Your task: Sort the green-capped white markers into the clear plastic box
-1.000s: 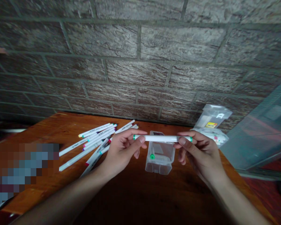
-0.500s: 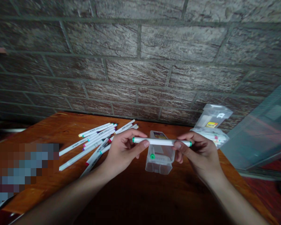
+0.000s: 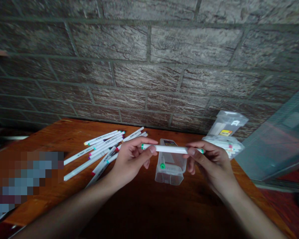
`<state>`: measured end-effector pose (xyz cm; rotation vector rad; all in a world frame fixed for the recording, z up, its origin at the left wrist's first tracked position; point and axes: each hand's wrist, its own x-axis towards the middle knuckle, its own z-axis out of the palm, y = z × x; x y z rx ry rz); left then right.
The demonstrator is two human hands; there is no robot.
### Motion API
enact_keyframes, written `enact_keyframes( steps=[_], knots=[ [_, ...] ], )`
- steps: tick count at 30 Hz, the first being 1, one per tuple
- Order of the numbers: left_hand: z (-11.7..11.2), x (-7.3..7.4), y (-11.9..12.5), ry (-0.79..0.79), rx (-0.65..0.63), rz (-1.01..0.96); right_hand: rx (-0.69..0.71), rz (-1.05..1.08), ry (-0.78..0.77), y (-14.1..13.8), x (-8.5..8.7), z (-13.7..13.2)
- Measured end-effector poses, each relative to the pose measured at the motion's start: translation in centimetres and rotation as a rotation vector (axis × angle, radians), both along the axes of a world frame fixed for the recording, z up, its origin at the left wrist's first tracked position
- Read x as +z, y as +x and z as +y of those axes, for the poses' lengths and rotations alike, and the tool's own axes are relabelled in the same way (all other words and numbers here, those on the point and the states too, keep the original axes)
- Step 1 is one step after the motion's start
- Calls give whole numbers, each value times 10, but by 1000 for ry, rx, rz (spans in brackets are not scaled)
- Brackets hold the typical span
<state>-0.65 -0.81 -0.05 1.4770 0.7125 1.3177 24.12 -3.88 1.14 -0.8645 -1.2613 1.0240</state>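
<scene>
A white marker (image 3: pixel 168 149) with green ends is held level between my two hands, above a clear plastic case. My left hand (image 3: pixel 133 156) pinches its left end between thumb and fingers. The right end is gripped by my right hand (image 3: pixel 209 159), whose thumb lies across the barrel near the green tip. Below the marker, the open clear case (image 3: pixel 169 177) lies on the wooden table. One green-ended marker (image 3: pixel 162 166) rests inside it. Left of my left hand, several white markers (image 3: pixel 104 144) with coloured ends lie in a loose pile.
At the back right stands another clear case (image 3: pixel 230 122), open, with several markers (image 3: pixel 226 144) in it. A brick wall (image 3: pixel 144 76) rises behind the wooden table (image 3: pixel 64 131). A translucent panel (image 3: pixel 276 142) leans at the right. A pixelated patch covers the lower left.
The marker has shifted slightly upward at its middle and turned a little in my fingers. My right thumb and fingers have moved slightly along it. The case and the pile look the same.
</scene>
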Motion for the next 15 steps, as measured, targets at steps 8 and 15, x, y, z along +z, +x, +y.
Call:
enact_keyframes(
  steps=[8, 15],
  knots=[
    [-1, 3, 2, 36, 32, 51, 1, -11, 0, 2, -6, 2],
    [0, 1, 0, 24, 10, 36, 47, 35, 0, 4, -7, 1]
  ],
)
